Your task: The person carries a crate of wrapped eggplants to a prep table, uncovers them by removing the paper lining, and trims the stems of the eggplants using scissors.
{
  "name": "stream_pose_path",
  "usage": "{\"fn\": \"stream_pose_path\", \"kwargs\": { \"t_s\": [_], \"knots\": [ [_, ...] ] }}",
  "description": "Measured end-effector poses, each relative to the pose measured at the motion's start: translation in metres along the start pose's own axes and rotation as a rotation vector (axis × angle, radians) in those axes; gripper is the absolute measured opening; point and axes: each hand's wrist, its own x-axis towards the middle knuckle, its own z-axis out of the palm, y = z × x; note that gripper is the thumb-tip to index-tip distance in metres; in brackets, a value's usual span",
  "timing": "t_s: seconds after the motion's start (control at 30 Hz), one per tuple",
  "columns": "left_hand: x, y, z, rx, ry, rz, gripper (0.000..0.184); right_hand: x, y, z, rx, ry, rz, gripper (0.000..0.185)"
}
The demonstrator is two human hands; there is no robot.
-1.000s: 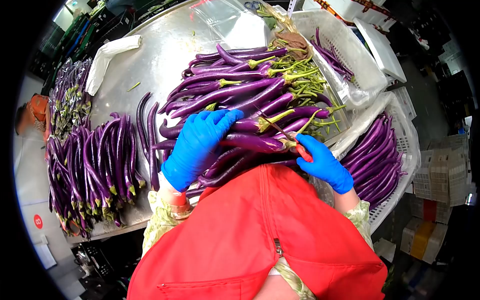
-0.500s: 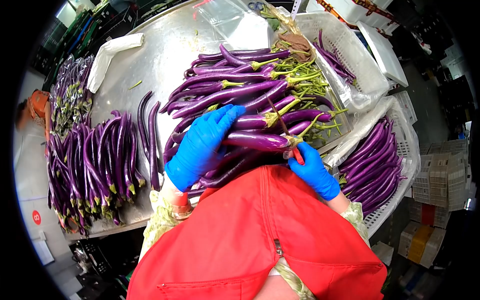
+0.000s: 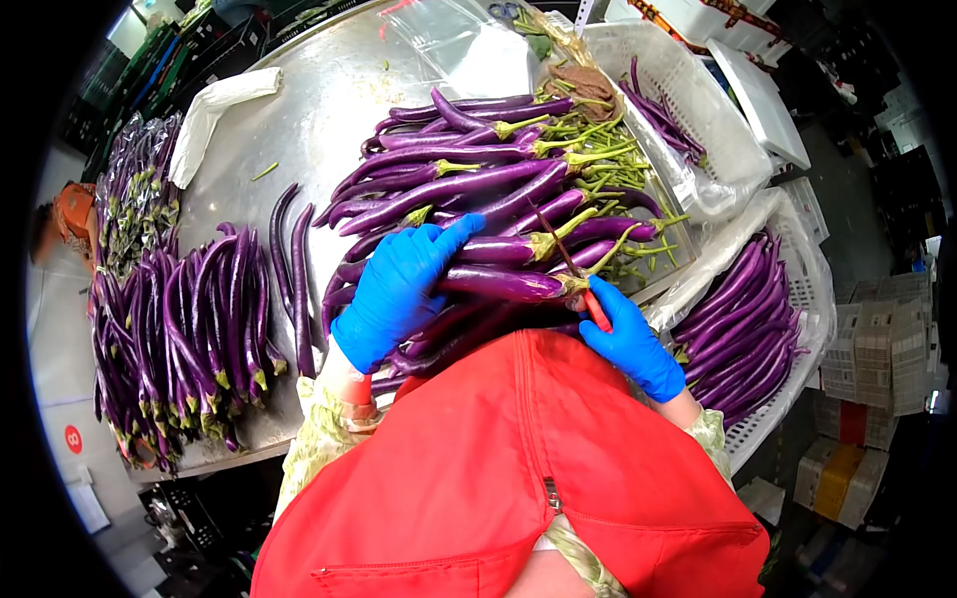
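Observation:
My left hand (image 3: 397, 291), in a blue glove, is closed round the body of a purple eggplant (image 3: 503, 283) near my apron. This eggplant's green stem end points right. In my gloved right hand (image 3: 632, 344) is a knife (image 3: 596, 311) with a red handle. Its thin blade slants up and left, at the stem end of the held eggplant and close to its stem. Around and beyond both hands lies a heap of long eggplants (image 3: 439, 189), stems mostly to the right. Part of the held eggplant is hidden under my left hand.
Many eggplants (image 3: 189, 319) lie in a row at the metal table's (image 3: 329, 80) left, with bagged ones (image 3: 145, 174) behind. Cut stems (image 3: 623, 164) gather right of the heap. Two lined white crates (image 3: 812, 329) with eggplants stand at the right. A person (image 3: 75, 219) is at far left.
The knife and my right hand have shifted only slightly at the stem end. My left hand keeps its hold, its fingers a little moved. The whole view has drifted slightly left.

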Motion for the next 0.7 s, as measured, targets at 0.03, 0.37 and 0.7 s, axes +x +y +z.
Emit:
{"fn": "stream_pose_path", "kwargs": {
  "t_s": [0.03, 0.37, 0.7],
  "knots": [
    [0.0, 0.001, -0.001, -0.019, -0.006, -0.003, 0.07, 0.001, 0.001, 0.002, -0.03, 0.014, 0.003, 0.053],
    [-0.016, -0.004, -0.049, -0.179, 0.072, -0.19, 0.081, 0.003, 0.013, 0.01, 0.453, 0.288, 0.159, 0.037],
    [-0.154, -0.158, -0.188, -0.696, 2.198, -0.088, 0.044, 0.017, 0.012, 0.001, 0.571, 0.22, 0.247, 0.06]
  ]
}}
